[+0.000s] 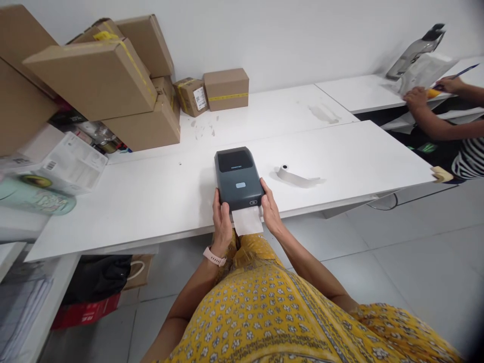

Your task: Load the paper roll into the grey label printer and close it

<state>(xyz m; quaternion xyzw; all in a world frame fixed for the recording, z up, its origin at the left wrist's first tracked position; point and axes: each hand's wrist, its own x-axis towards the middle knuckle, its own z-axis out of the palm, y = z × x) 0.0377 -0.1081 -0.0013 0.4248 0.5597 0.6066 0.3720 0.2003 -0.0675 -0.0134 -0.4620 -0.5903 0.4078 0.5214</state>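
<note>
A dark grey label printer point(238, 176) rests near the front edge of the white table, between my two hands. My left hand point(222, 218) is wrapped round its near left corner, thumb at the front. On the opposite side my right hand point(269, 205) grips the near right corner. A white paper label point(247, 222) sticks out of the printer's front slot and hangs past the table edge. To the right lies a small roll of white paper point(285, 171), with its loose strip stretched out on the tabletop.
Cardboard boxes point(94, 80) are piled at the left, with two smaller ones along the wall. A mint green bottle point(41, 195) and a white box point(71, 164) stand near them. At the far right, another person's hands point(418, 98) hold a pen and a plastic package.
</note>
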